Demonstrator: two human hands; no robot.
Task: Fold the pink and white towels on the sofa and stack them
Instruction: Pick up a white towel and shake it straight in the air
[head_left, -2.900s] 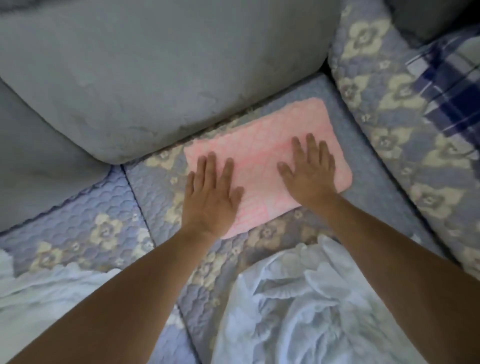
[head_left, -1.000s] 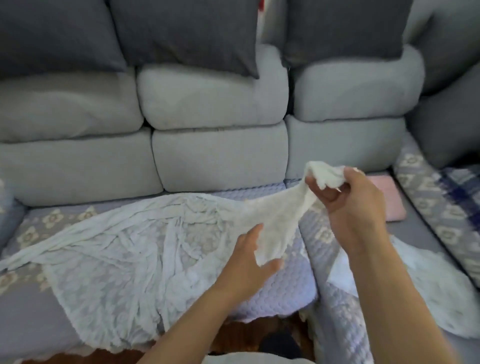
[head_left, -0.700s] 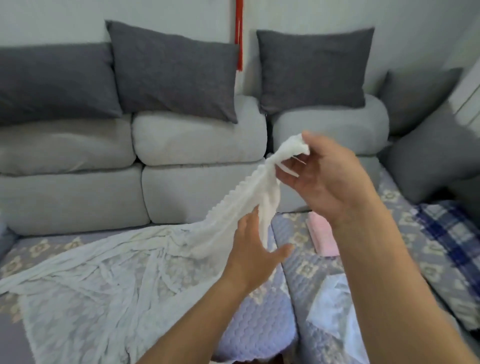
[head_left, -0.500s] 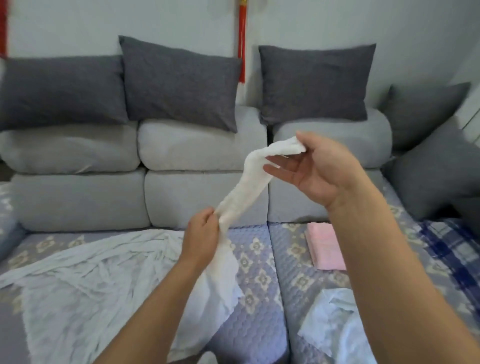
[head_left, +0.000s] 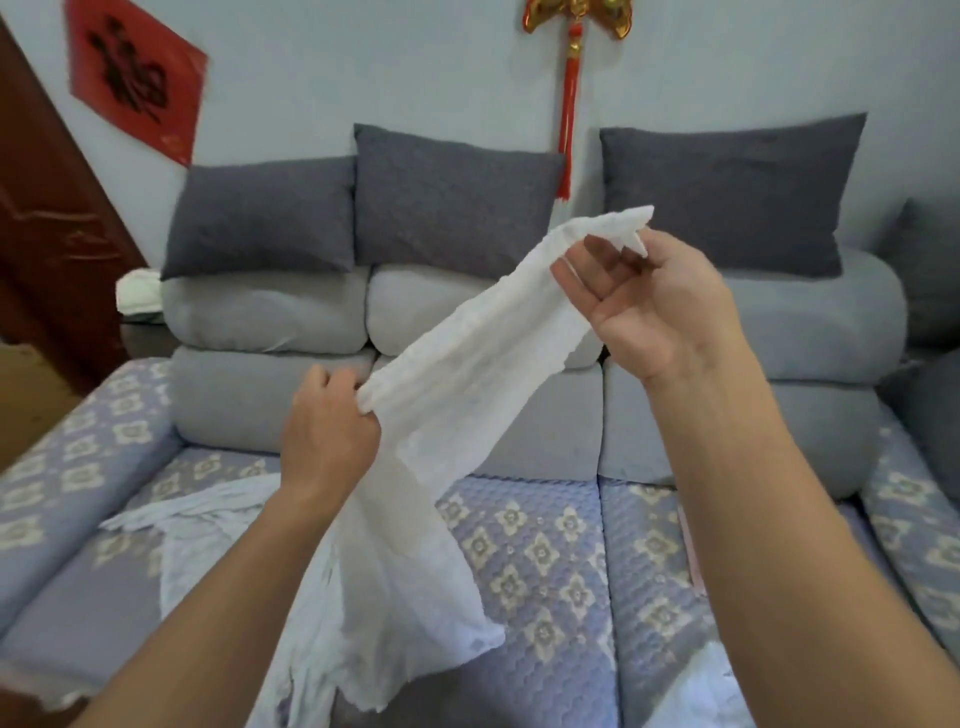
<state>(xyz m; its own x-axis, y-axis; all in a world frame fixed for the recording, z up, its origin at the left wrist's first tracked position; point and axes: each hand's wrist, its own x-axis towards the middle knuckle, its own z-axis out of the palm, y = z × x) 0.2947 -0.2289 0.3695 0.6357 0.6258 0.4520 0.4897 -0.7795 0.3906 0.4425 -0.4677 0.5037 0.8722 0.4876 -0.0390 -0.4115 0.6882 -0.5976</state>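
Note:
A thin white towel (head_left: 467, 353) hangs bunched in the air above the sofa seat (head_left: 540, 551). My right hand (head_left: 649, 306) pinches its upper end at the fingertips, palm turned toward me. My left hand (head_left: 327, 431) grips the same edge lower down and to the left. The rest of the towel drapes down to the seat, its far part trailing off to the left. My right forearm hides most of the folded pink towel (head_left: 688, 551); only a thin pink strip shows beside it. A second white cloth (head_left: 696, 691) lies at the bottom right.
Grey back cushions (head_left: 270, 312) and dark grey pillows (head_left: 452, 202) line the sofa's back. The quilted floral cover (head_left: 78, 467) runs over the left armrest. A brown door (head_left: 47, 218) stands at the left. Red decorations (head_left: 569, 104) hang on the wall.
My hands left the folded pink towel and picked up the white towel. They have since raised it, and my left hand has slid down the edge, away from the right.

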